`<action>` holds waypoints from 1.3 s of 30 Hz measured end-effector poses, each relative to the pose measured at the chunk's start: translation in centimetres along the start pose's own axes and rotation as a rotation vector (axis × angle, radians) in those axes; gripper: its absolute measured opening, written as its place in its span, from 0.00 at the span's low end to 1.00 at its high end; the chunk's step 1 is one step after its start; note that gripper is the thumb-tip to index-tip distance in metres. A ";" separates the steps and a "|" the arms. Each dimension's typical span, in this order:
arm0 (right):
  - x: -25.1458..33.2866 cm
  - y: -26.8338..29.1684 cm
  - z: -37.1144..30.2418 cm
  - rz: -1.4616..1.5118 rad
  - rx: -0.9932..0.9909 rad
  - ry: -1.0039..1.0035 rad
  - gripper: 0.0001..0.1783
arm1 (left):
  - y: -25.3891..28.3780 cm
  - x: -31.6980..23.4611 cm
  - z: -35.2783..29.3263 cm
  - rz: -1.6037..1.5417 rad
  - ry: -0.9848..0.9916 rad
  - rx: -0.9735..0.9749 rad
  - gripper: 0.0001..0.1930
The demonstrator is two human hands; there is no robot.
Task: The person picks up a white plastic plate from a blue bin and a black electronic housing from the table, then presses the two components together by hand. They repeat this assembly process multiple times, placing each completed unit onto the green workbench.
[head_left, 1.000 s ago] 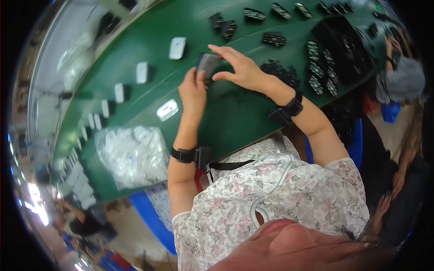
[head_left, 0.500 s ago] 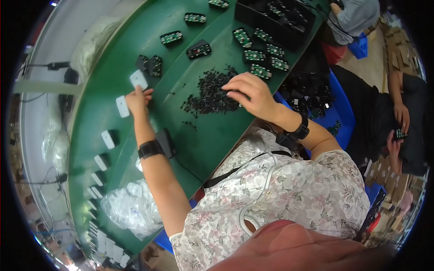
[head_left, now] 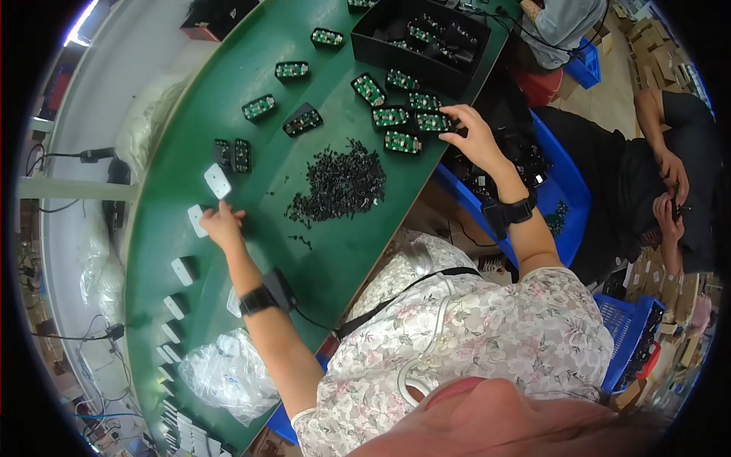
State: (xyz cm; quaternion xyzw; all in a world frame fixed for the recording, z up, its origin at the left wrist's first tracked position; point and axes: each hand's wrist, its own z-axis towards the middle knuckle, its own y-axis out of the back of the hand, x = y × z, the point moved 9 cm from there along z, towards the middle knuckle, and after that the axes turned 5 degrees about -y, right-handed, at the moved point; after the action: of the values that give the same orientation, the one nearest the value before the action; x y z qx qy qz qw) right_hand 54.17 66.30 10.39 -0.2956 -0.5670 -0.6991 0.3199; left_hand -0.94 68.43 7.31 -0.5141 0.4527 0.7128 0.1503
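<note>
My right hand (head_left: 474, 139) has its thumb and fingers around the right end of a green circuit board in a black case (head_left: 432, 123), at the edge of a cluster of similar boards. My left hand (head_left: 223, 226) is over the table with its fingers curled in; whatever they hold, if anything, is hidden. Beside its fingertips lies a white plastic cover (head_left: 218, 182), and a second white cover (head_left: 197, 220) lies by its left side. Between my hands spreads a pile of small black parts (head_left: 340, 183), too small to name for certain.
A black box (head_left: 419, 57) of boards stands at the far side of the green table (head_left: 304, 259). More white covers (head_left: 182, 272) line the left edge near a clear plastic bag (head_left: 228, 373). A blue bin (head_left: 571, 175) sits at right, near a co-worker's hands (head_left: 670, 190).
My right hand has gone from above the black pile to the cased board on the right, taking hold of its end. My left hand stays by the white covers. The whole view has shifted.
</note>
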 end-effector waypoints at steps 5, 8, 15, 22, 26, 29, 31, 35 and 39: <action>-0.5 0.7 1.5 0.733 0.177 -0.254 0.25 | 2.5 -2.9 -6.1 -0.056 -0.277 -0.087 0.22; 2.5 4.0 3.3 0.762 0.094 -0.083 0.24 | 2.7 -4.4 -9.2 -0.152 -0.331 -0.031 0.20; 2.7 6.5 5.5 0.916 0.047 -0.037 0.23 | 2.5 -4.9 -12.4 -0.159 -0.306 0.082 0.17; -0.9 5.7 4.1 1.165 -0.063 -0.150 0.21 | -1.1 -19.0 -20.5 -0.470 -0.600 0.669 0.15; -1.1 4.1 3.7 1.288 -0.101 -0.108 0.21 | 0.4 -28.9 -29.2 -0.727 -0.950 1.211 0.14; -1.5 4.1 2.9 1.267 -0.143 -0.121 0.21 | 2.0 -32.3 -32.7 -0.876 -0.959 1.467 0.13; -1.7 4.2 2.5 1.273 -0.166 -0.148 0.21 | 2.7 -32.3 -34.3 -0.920 -0.970 1.649 0.12; -1.5 3.5 1.7 1.117 -0.161 -0.158 0.22 | 2.5 -31.2 -34.9 -0.917 -0.810 1.767 0.13; -0.7 4.0 1.6 0.954 -0.171 -0.062 0.25 | 2.9 -30.9 -33.6 -0.947 -0.835 1.699 0.15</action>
State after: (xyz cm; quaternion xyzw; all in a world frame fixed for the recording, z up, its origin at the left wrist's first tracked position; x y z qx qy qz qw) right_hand 57.81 67.34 12.60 -0.5688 -0.3180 -0.5094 0.5621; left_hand 30.31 47.67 33.53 -0.0784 0.4685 0.1508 0.8669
